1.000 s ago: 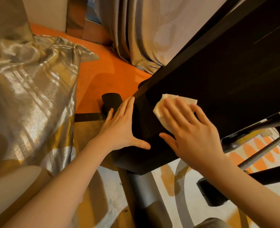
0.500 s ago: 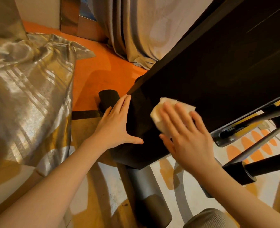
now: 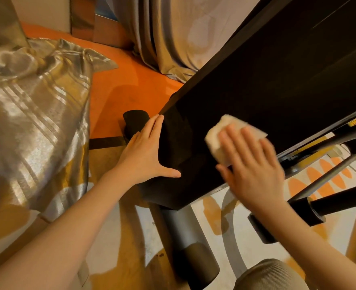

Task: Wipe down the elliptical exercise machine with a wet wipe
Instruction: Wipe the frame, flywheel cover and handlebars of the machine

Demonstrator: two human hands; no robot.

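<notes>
The folded wet wipe (image 3: 231, 136) lies under the right hand (image 3: 254, 164), whose straight, slightly spread fingers press it flat against the elliptical's black housing (image 3: 267, 84); the left hand (image 3: 146, 154), fingers extended together, braces the housing's edge.

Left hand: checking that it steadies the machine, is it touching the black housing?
Touching. The head view shows the left hand flat against the black housing, fingers along its edge, thumb across its face.

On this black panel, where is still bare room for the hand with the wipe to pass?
Bare panel stretches above the wipe, toward the curtain. A narrow dark strip lies between the left hand and the right hand. Below the right hand it is crowded: black bars and a grey post.
</notes>
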